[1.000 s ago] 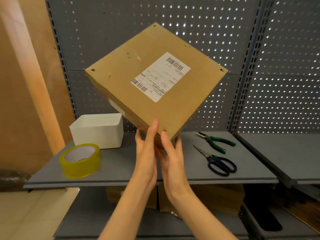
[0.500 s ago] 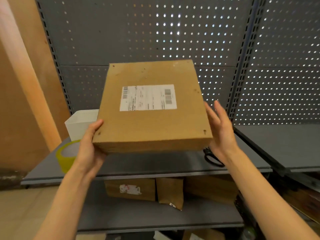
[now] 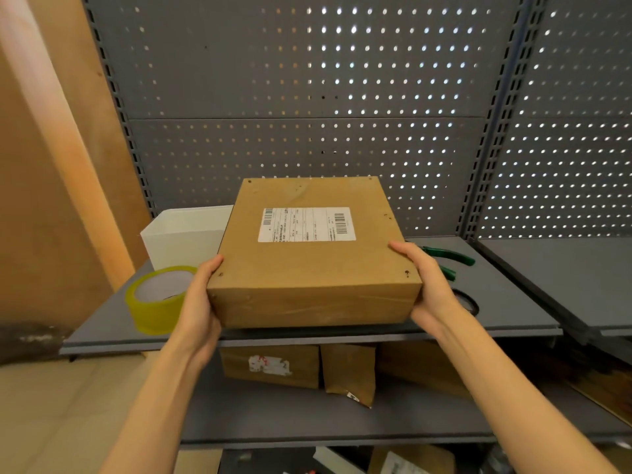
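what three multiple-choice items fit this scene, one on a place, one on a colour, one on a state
1. Where is the tape relative to the box?
A on top of it
B left of it
C right of it

2. What colour are the handles of the pliers?
A green
B red
C blue

3. How is the box held?
A by nothing
B hung from a hook
C by the left hand and right hand, one at each side

Answers:
1 B, the yellow roll sits on the shelf beside the left hand.
2 A, green handles show just past the right hand.
3 C, a hand is at each side with its thumb over a top edge.
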Motion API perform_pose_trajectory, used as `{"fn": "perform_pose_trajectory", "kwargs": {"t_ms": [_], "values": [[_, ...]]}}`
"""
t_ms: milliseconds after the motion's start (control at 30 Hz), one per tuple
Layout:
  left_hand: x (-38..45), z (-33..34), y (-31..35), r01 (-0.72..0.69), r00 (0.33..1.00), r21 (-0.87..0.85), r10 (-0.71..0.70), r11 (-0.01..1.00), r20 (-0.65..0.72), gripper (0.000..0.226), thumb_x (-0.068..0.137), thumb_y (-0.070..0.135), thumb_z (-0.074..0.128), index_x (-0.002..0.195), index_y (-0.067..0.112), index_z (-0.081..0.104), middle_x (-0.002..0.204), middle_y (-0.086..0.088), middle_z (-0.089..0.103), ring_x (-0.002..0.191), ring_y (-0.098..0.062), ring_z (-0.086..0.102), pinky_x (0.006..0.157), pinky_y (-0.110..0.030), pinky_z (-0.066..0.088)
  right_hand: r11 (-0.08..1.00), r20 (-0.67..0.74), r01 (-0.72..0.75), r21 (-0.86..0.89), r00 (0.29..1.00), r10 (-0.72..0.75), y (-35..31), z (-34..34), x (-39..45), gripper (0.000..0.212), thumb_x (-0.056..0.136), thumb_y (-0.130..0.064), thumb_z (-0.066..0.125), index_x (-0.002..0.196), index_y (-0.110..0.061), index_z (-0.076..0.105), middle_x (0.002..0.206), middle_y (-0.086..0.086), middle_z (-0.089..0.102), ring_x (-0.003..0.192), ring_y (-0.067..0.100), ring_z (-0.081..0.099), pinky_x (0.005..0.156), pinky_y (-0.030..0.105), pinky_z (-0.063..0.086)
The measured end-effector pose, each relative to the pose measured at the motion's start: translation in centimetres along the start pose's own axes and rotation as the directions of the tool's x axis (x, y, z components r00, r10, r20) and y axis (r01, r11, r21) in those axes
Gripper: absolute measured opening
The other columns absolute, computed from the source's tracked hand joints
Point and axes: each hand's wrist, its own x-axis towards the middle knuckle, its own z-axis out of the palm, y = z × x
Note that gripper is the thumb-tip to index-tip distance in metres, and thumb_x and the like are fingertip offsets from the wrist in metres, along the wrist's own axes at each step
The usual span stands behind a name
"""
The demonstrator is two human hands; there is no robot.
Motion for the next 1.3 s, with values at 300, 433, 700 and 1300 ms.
{"fn": "perform_pose_trajectory", "kwargs": {"t_ms": [300, 433, 700, 1300], "values": [[1.4, 0.0, -1.2, 0.113, 0.993, 0.011, -0.112, 0.994, -0.037, 0.026, 0.091, 0.043, 0.047, 0.098, 0.025, 0.065, 0.1, -0.005, 0.07, 0.094, -0.02, 0.063, 0.083, -0.039, 0.05, 0.995, -0.063, -0.102, -0.005, 0.993, 0.102, 1.5, -0.6, 2.0, 0.017, 0.089, -0.034, 0.053, 0.089, -0.023, 0.066, 0.072, 0.001, 0.072, 0.069, 0.019, 0.065, 0.063, 0.031, 0.05], [2.2, 0.3, -1.1, 0.132, 0.991, 0.029, -0.132, 0.991, -0.01, 0.026, 0.094, 0.042, 0.044, 0.099, 0.026, 0.064, 0.099, -0.006, 0.069, 0.093, -0.021, 0.063, 0.076, -0.037, 0.051, 0.989, -0.073, -0.145, -0.012, 0.987, 0.144, 1.4, -0.6, 3.0, 0.024, 0.087, -0.037, 0.055, 0.101, -0.02, 0.065, 0.086, 0.006, 0.07, 0.078, 0.022, 0.063, 0.067, 0.032, 0.05], [3.7, 1.1, -0.8, 0.144, 0.99, 0.073, -0.144, 0.987, -0.002, 0.025, 0.094, 0.043, 0.044, 0.1, 0.026, 0.062, 0.098, -0.005, 0.068, 0.093, -0.018, 0.062, 0.075, -0.034, 0.05, 0.986, -0.111, -0.151, -0.071, 0.984, 0.142, 1.0, -0.9, 4.7, 0.023, 0.088, -0.039, 0.055, 0.1, -0.022, 0.064, 0.09, 0.006, 0.068, 0.081, 0.022, 0.062, 0.068, 0.032, 0.05], [3.5, 1.1, 1.7, -0.11, 0.97, 0.67, 0.227, 0.734, -0.089, 0.035, 0.091, 0.029, 0.055, 0.119, 0.008, 0.06, 0.115, -0.009, 0.06, 0.105, -0.021, 0.054, 0.079, -0.026, 0.044, 0.965, -0.023, -0.166, -0.201, 0.986, 0.165, -0.7, -2.3, 5.6, 0.036, 0.086, -0.033, 0.063, 0.116, -0.015, 0.059, 0.101, 0.003, 0.068, 0.091, 0.016, 0.062, 0.087, 0.03, 0.048]]}}
